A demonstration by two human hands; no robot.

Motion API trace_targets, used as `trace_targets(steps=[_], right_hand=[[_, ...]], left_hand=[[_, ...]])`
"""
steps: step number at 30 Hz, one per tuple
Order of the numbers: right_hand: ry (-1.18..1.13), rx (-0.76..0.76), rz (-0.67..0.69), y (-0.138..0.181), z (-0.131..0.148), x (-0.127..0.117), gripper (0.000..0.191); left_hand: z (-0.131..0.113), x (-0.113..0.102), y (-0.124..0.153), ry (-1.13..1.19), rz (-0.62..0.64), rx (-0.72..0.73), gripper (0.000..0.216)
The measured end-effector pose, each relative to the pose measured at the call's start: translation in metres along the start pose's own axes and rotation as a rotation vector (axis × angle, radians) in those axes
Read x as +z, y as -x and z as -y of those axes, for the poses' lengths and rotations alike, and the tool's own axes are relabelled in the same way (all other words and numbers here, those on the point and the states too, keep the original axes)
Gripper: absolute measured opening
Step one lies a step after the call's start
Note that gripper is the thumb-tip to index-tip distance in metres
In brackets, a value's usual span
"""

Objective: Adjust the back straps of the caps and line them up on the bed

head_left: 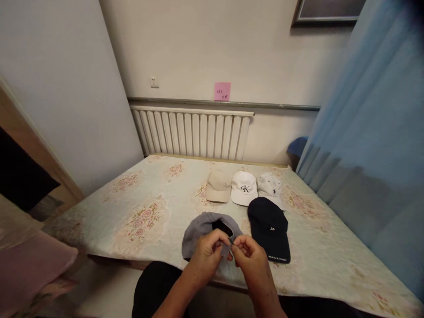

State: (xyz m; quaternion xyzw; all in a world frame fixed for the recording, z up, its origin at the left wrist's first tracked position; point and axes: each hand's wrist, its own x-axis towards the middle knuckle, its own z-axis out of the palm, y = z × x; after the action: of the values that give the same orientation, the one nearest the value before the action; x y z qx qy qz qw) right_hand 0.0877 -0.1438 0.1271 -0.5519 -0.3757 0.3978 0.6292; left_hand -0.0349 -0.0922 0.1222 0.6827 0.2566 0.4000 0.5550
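A grey cap [202, 227] lies at the near edge of the bed, its back opening facing me. My left hand [207, 256] and my right hand [250, 256] meet over its rear, both closed in a pinch on the cap's grey back strap [227, 249]. Just to the right lies a dark navy cap [270, 227] with its brim toward me. Behind them stand three caps in a row: a beige cap [217, 185], a white cap [244, 187] with a black logo, and a white cap [270, 185] with a small emblem.
The bed [149, 207] has a pale floral cover. A white radiator [192, 132] runs along the back wall under a pink sticky note [222, 91]. A blue curtain [371, 132] hangs on the right. A pink cushion [29, 260] sits at the left.
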Motion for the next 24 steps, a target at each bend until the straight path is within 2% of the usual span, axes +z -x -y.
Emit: trace_targets(steps=[3,11,18,24], right_hand=[[-0.061,0.023,0.020,-0.004,-0.002,-0.002,0.013],[-0.090,0.054,0.033,-0.006,-0.007,-0.004,0.008],[-0.087,0.052,0.057,-0.005,-0.005,-0.004,0.008],[-0.106,0.060,0.056,-0.004,-0.005,-0.002,0.007]], left_hand=[[-0.001,0.000,0.000,0.053,0.026,-0.019,0.008],[-0.016,-0.001,0.002,-0.009,0.022,0.047,0.023],[-0.015,0.005,0.002,0.056,0.003,-0.023,0.014],[-0.010,0.007,0.001,0.065,-0.022,-0.027,0.015]])
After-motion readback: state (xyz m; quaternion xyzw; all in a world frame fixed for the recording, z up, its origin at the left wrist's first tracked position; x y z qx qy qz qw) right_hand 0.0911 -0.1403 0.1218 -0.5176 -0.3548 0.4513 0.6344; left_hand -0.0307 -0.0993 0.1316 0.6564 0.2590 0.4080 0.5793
